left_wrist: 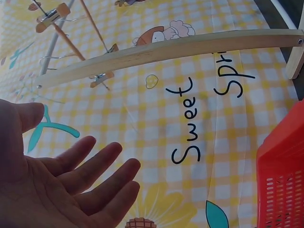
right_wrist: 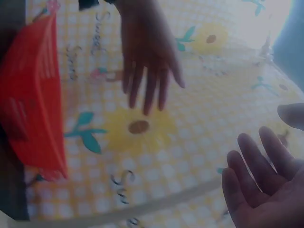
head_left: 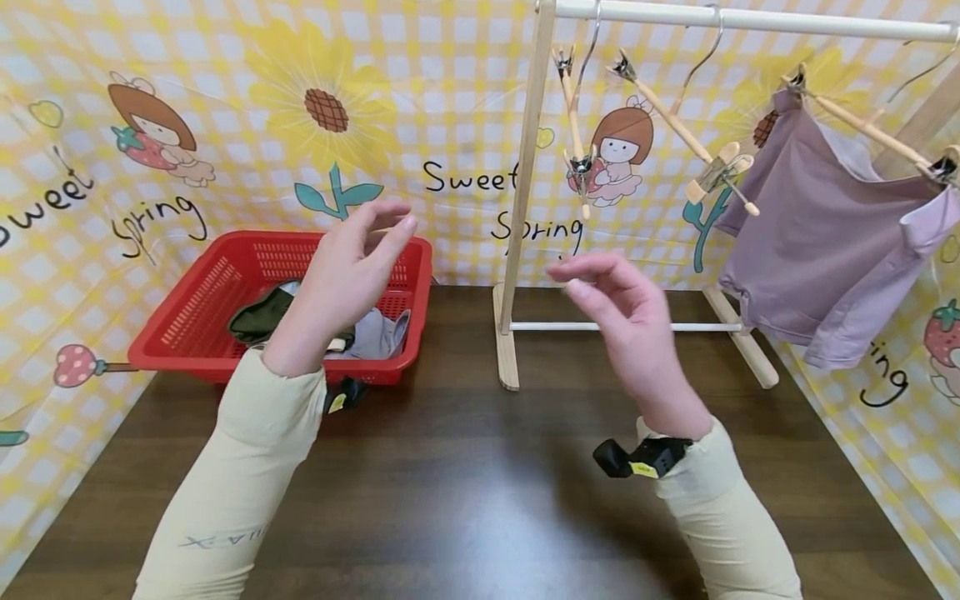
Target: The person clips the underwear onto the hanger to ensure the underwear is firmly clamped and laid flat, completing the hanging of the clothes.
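My left hand [head_left: 347, 265] is raised over the red plastic basket [head_left: 172, 363], its fingers loosely bent and nothing in them. Inside the basket lie a dark green cloth [head_left: 258, 317] and a grey-lilac cloth [head_left: 378, 333], partly hidden by that hand and wrist. My right hand [head_left: 630, 325] hovers before the wooden rack, also holding nothing, palm turned inward. In the left wrist view the left hand's fingers [left_wrist: 102, 175] spread apart. Both hands appear in the right wrist view, the right one [right_wrist: 261, 185] with relaxed fingers. A lilac garment [head_left: 817, 233] hangs clipped to a hanger at the right.
The wooden clothes rack [head_left: 527, 167] stands at the back right of the dark table [head_left: 450, 467]. From its white rail [head_left: 645, 12] hang two bare clip hangers, a left one [head_left: 574, 125] and a middle one [head_left: 667, 112]. Patterned yellow checked cloth [head_left: 450, 92] covers the walls behind.
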`<state>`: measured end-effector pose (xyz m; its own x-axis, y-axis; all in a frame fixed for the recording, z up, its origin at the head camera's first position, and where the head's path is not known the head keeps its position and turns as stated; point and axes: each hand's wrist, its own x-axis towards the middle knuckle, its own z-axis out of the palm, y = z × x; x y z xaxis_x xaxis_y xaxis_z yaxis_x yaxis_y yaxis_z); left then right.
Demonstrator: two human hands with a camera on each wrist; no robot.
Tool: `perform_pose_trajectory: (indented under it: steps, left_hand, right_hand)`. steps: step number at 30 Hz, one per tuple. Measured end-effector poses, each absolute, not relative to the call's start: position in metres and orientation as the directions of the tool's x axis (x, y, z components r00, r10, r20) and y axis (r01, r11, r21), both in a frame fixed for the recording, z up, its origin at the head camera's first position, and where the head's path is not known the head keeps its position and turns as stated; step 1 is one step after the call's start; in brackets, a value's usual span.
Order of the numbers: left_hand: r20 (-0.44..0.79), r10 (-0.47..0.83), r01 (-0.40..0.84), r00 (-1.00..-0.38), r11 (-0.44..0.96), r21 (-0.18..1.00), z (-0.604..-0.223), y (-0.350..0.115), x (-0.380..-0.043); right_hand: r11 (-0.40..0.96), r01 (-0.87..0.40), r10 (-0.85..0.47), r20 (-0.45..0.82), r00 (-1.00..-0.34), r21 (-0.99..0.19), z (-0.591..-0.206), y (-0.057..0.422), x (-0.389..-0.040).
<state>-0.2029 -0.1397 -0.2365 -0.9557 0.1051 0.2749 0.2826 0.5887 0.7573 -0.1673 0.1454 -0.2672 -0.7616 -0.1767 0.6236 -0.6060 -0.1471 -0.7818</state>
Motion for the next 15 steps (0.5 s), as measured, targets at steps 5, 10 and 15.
perform_pose_trajectory:
  steps: [5, 10, 15]
  left_hand:
    - [0.249, 0.082, 0.246, -0.965, 0.611, 0.752, -0.241, -0.146, -0.193]
    - [0.245, 0.063, 0.229, -0.968, 0.626, 0.745, -0.247, -0.155, -0.183]
    - [0.233, 0.043, 0.204, -0.972, 0.646, 0.735, -0.256, -0.167, -0.173]
  right_hand:
    - [-0.174, -0.531, -0.3, 0.558, -0.773, -0.829, -0.291, 0.121, -0.173]
    - [-0.175, -0.484, -0.38, 0.512, -0.77, -0.858, -0.305, 0.102, -0.177]
    - [-0.115, -0.459, -0.419, 0.462, -0.782, -0.881, -0.308, 0.087, -0.178]
